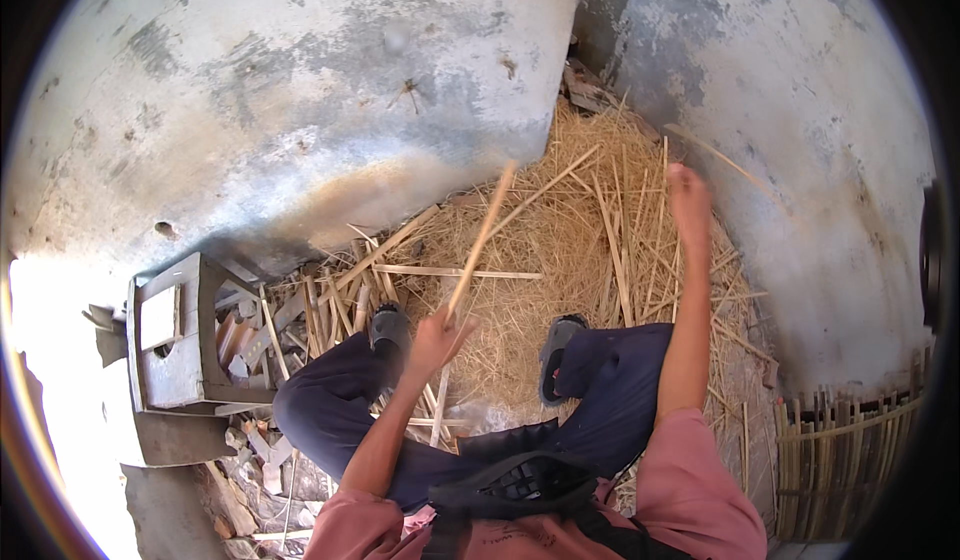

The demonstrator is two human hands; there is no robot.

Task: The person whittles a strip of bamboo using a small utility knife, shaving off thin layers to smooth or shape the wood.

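Note:
My left hand (438, 342) is closed round the lower end of a pale bamboo strip (482, 238), which points up and slightly right, its far end smeared by motion. Some way off to the right, my right arm reaches out over the strip pile, and my right hand (688, 192) is near the right wall. Its fingers look curled but are too blurred to read. Just beyond that hand a thin, blurred strip (730, 162) slants down to the right against the wall; whether the hand touches it I cannot tell.
Shavings (500, 330) and loose strips (615, 230) cover the floor between my feet and the walls. At left stands a worn wooden stool-like frame (170, 350) beside broken scraps (260, 450). A slatted bamboo panel (850, 460) leans at right. A wall edge (562, 70) juts in ahead.

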